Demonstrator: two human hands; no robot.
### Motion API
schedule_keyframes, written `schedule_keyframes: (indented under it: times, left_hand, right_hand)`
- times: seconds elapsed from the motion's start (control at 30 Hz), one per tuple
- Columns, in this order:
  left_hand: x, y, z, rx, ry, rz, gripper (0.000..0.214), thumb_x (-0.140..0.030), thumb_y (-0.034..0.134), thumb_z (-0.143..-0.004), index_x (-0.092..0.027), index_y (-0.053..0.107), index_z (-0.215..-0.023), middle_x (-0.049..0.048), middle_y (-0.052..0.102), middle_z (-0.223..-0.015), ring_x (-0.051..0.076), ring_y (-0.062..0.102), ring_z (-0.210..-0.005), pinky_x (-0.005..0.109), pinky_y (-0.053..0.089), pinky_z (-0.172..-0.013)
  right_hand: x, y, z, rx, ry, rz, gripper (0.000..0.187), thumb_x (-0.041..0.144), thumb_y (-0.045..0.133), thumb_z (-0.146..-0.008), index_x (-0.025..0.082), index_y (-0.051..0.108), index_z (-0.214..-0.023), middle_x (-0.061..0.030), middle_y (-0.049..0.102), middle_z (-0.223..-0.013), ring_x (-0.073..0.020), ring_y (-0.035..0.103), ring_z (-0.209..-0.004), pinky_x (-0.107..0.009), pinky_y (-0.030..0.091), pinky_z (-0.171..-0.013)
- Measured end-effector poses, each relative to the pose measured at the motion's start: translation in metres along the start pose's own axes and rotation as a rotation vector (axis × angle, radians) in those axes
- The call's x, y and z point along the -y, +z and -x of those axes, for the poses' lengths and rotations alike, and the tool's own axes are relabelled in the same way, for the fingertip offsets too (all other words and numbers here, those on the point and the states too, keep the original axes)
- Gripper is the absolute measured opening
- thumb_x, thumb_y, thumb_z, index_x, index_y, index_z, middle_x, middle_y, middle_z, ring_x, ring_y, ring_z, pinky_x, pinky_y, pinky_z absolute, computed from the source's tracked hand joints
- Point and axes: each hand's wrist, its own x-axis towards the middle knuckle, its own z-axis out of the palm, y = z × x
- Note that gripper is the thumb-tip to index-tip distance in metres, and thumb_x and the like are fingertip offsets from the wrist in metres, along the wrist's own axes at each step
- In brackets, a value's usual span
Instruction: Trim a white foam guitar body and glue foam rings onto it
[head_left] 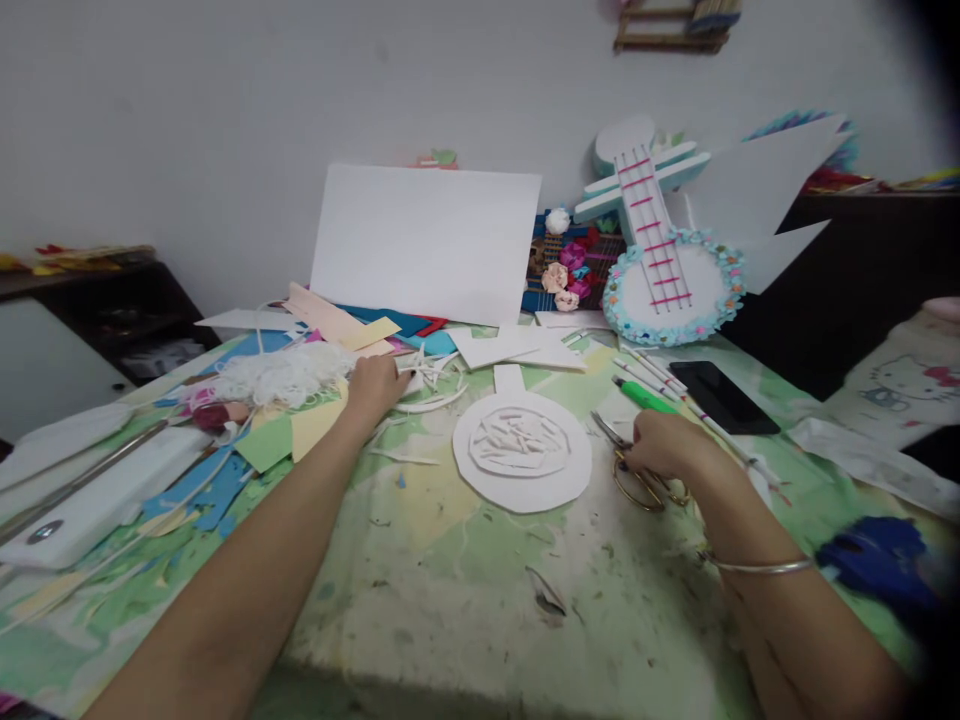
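Observation:
My left hand [373,392] is curled at a tangle of white cut-out strips [431,375], with its fingertips partly hidden. Gold-handled scissors [637,490] lie low over the cloth at the right. My right hand [664,442] grips them near the pivot, and the blades point away to the left. Between both hands lies a flat white round piece with a short neck [465,475]. On its face sits a smaller white disc [517,440] covered with small white slivers. A green cutter or marker [645,397] rests just beyond my right hand.
A white board [427,240] and a decorated banjo-like model [660,240] lean at the back. Coloured paper scraps [266,443], white shredded strands [281,375] and a long white box-like tool [105,500] crowd the left. A black phone [724,398] and striped sticks [705,415] lie right.

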Motion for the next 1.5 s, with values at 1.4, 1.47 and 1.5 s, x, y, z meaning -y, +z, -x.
schedule_keyframes:
  times: [1.4,1.47,1.5]
  left_hand:
    - [-0.161,-0.022,0.034,0.360,0.491,0.324,0.013,-0.020,0.053,-0.067,-0.016,0.066,-0.065,0.0039,0.067,-0.068,0.015,0.058,-0.063,0.023,0.039,-0.056]
    - [-0.157,-0.027,0.034,0.329,0.487,0.358,0.015,-0.023,0.053,-0.070,-0.016,0.067,-0.073,0.0036,0.068,-0.076,0.015,0.059,-0.069,0.022,0.041,-0.061]
    - [-0.155,-0.029,0.035,0.320,0.497,0.386,0.016,-0.023,0.053,-0.071,-0.017,0.067,-0.076,0.0030,0.068,-0.079,0.014,0.059,-0.071,0.022,0.042,-0.063]
  right_hand:
    - [0.012,-0.007,0.013,-0.077,-0.015,-0.248,0.046,0.016,0.056,-0.062,0.009,0.063,-0.107,-0.0209,0.067,-0.097,-0.0287,0.065,-0.089,-0.028,0.048,-0.060]
    - [0.012,-0.007,0.012,-0.082,-0.019,-0.248,0.046,0.017,0.056,-0.063,0.009,0.063,-0.107,-0.0211,0.067,-0.097,-0.0295,0.065,-0.089,-0.029,0.048,-0.060]
    - [0.012,-0.006,0.011,-0.084,-0.021,-0.248,0.045,0.017,0.056,-0.063,0.009,0.063,-0.107,-0.0214,0.067,-0.097,-0.0300,0.064,-0.090,-0.029,0.048,-0.060]
